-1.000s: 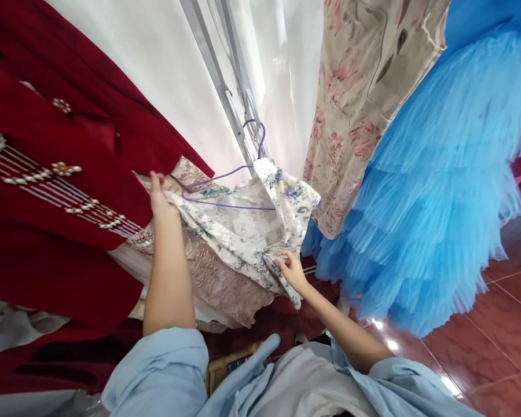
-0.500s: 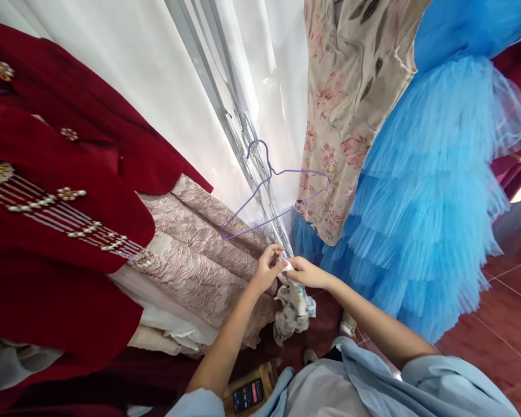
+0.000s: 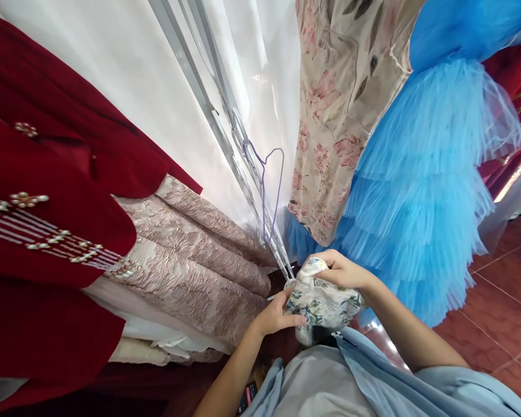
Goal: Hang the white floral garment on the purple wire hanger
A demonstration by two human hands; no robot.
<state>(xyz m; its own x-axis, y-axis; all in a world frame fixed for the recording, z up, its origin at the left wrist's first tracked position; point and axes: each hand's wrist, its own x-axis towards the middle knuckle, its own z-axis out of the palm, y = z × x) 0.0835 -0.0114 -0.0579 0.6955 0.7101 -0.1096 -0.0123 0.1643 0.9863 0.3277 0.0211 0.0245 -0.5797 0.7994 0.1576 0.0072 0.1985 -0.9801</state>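
Observation:
Close to my body, both hands hold a white cloth garment (image 3: 323,304) with a blue and green floral print. It is bunched up, so its full shape cannot be made out. My right hand (image 3: 341,271) grips its top edge, thumb over the fabric. On the garment's left side, my left hand (image 3: 278,315) is closed with the thumb lying across the cloth and the other fingers partly hidden behind it. Beyond my hands a thin purple hanger (image 3: 264,191) hangs with no clothing on it from a grey metal rack (image 3: 226,136).
On the left hang a dark red jacket (image 3: 56,156) with pearl trim and a pinkish brocade skirt (image 3: 200,272). A beige floral garment (image 3: 321,133) and a blue tiered tulle dress (image 3: 421,191) hang on the right. A phone (image 3: 247,397) lies low, partly covered by my clothing.
The floral garment has come up and closer to my body, more spread out. My right hand has shifted right, my left hand lower. The hanger has swung round to a narrower angle.

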